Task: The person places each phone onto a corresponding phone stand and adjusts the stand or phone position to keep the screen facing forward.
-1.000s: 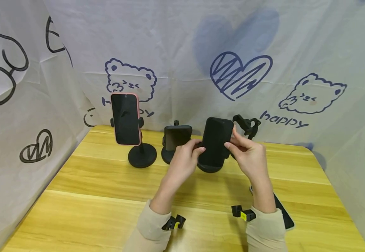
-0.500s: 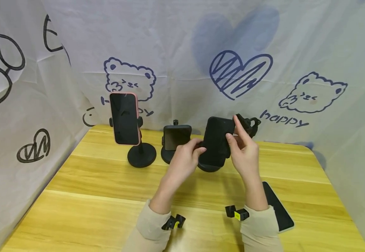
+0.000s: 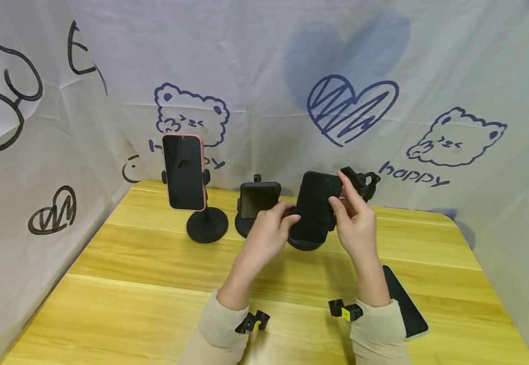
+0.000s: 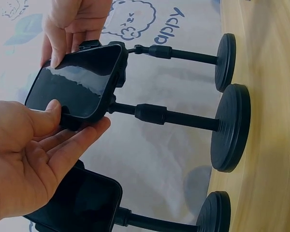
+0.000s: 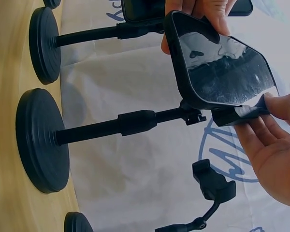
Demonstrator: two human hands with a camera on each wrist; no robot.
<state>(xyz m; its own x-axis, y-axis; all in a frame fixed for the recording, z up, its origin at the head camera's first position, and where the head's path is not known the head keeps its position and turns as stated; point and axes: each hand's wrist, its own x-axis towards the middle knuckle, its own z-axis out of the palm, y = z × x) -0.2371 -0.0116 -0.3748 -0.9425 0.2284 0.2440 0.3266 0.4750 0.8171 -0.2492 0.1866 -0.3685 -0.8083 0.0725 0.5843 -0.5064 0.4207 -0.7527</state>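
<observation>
A black phone (image 3: pixel 313 210) stands tilted at the clamp (image 5: pixel 239 115) of a round-based phone stand (image 4: pixel 230 128). My left hand (image 3: pixel 268 232) grips its left edge, thumb on the screen side and fingers behind. On the opposite edge my right hand (image 3: pixel 356 223) holds the phone, its thumb by the screen border and index finger reaching toward the upper corner. Both wrist views show the thumbs on the front. Part of the clamp is hidden behind the phone and fingers.
To the left, a pink-cased phone (image 3: pixel 184 172) and another dark phone (image 3: pixel 259 197) sit in stands. A stand with a bare clamp (image 3: pixel 360 183) is behind my right hand. Another phone (image 3: pixel 406 304) lies on the wooden table (image 3: pixel 154 309) beside my right sleeve.
My right hand has shifted slightly left, and its index finger has straightened up along the phone's edge. The phone leans a little more to the right. My left hand keeps its grip.
</observation>
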